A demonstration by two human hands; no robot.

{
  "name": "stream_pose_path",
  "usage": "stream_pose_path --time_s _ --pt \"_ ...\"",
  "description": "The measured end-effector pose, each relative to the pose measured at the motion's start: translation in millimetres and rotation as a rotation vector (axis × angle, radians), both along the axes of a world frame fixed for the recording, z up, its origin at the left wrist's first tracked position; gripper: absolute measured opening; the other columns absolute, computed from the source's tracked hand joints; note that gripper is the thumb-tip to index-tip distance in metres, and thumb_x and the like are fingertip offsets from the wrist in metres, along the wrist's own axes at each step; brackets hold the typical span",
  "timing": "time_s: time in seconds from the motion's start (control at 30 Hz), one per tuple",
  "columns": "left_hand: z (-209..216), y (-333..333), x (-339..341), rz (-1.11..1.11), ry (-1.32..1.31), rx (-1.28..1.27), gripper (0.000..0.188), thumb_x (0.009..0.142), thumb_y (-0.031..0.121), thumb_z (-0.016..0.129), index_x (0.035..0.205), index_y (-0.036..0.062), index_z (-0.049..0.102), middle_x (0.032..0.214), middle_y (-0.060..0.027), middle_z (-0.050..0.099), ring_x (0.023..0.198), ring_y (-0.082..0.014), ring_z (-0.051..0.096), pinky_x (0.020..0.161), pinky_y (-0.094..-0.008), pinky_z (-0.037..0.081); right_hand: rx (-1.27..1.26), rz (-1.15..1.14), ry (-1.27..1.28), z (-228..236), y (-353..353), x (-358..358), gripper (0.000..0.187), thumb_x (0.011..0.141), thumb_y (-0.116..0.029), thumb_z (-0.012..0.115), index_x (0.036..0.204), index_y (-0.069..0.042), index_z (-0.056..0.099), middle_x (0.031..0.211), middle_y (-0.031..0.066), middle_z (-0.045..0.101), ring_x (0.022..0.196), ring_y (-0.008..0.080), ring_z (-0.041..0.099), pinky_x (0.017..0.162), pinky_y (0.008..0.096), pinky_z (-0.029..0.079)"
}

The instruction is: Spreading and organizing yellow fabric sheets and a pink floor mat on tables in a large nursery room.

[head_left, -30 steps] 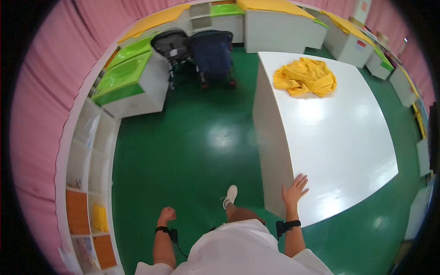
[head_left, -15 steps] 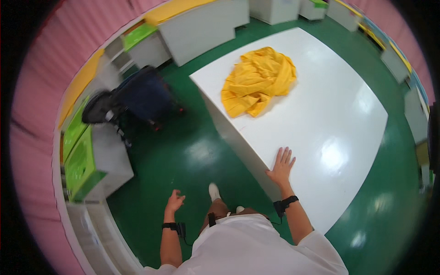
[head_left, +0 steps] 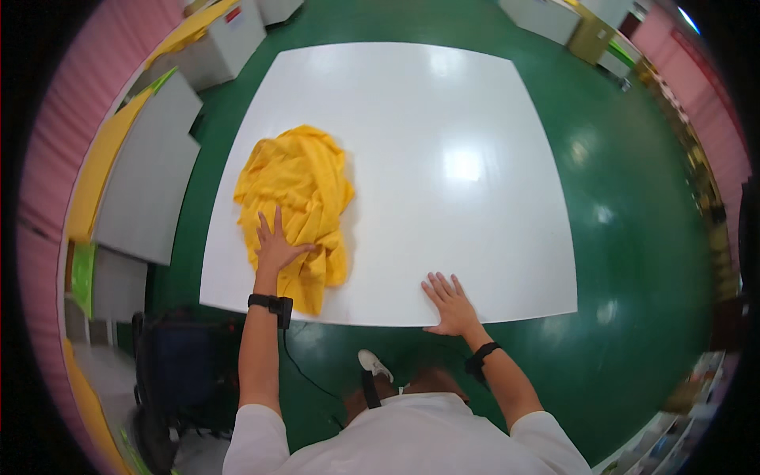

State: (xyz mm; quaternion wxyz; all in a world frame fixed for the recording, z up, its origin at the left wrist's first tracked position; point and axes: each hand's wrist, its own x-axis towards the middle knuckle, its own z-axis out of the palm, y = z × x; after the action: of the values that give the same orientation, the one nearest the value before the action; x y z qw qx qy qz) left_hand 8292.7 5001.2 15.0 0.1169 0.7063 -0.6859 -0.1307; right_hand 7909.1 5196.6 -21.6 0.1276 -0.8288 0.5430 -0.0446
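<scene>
A crumpled yellow cloth (head_left: 305, 178) lies in a heap on the left part of a white table (head_left: 412, 214). Over the near portion of the cloth is my left hand (head_left: 277, 247), fingers spread and palm down; whether it presses on the fabric I cannot tell. My right hand (head_left: 451, 305) rests on the table's near edge, right of the cloth, with its fingers stretched out and nothing in them. Each wrist wears a black strap, and a cable hangs from the left one.
A dark chair (head_left: 178, 372) stands at the lower left, close to the table. Grey cabinets (head_left: 150, 174) with yellow and green tops line the left side beside a pink curtain (head_left: 71, 150). Green floor (head_left: 625, 237) surrounds the table, and shelves (head_left: 673, 427) stand at the lower right.
My view and body have turned to face the table squarely. My left hand has come up from beside my body to the cloth. My right hand stays at the near edge.
</scene>
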Motion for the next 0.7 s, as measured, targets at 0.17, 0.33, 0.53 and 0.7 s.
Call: stream_pose_path --time_s 0.17,0.33,0.53,0.7 --pt "-34.6 -50.3 -42.1 0.123 -0.095 0.242 0.117 0.051 0.051 0.078 0.143 0.0286 0.011 0.149 -0.0147 0.002 0.136 -0.0372 0.009 0.097 -0.0671 0.018 0.007 -0.031 0.005 -2.0 4.2 -9.9 0.103 0.059 -0.055 0.068 0.140 -0.009 0.024 0.145 0.0145 0.023 0.135 0.0295 0.020 0.110 0.0491 0.011" --pt "-54.2 -66.2 -20.0 0.021 -0.008 0.115 0.093 0.059 0.045 0.075 0.137 0.0238 0.030 0.145 -0.0061 0.021 0.132 -0.0324 0.019 0.092 -0.0699 0.020 0.013 -0.001 -0.014 -5.5 11.7 1.4 0.101 0.061 -0.055 0.067 0.140 -0.010 0.024 0.145 0.0134 0.023 0.134 0.0289 0.021 0.109 0.0492 0.013" --pt "-36.3 -21.7 -43.4 -0.203 0.389 -0.169 0.035 0.069 0.024 0.068 0.097 0.0045 0.063 0.095 -0.0166 0.061 0.088 -0.0360 0.058 0.073 -0.0377 0.046 -0.004 -0.023 -0.043 1.8 15.2 1.7 0.104 0.060 -0.053 0.069 0.141 -0.011 0.020 0.147 0.0111 0.019 0.136 0.0276 0.018 0.110 0.0474 0.012" --pt "-46.4 55.2 -88.6 -0.294 0.296 -0.245 0.032 0.068 0.024 0.068 0.095 0.0073 0.064 0.093 -0.0147 0.062 0.087 -0.0351 0.058 0.074 -0.0395 0.046 -0.073 0.024 -0.014 -12.1 10.7 -10.1 0.100 0.062 -0.056 0.066 0.140 -0.009 0.023 0.146 0.0123 0.023 0.135 0.0276 0.020 0.110 0.0477 0.011"
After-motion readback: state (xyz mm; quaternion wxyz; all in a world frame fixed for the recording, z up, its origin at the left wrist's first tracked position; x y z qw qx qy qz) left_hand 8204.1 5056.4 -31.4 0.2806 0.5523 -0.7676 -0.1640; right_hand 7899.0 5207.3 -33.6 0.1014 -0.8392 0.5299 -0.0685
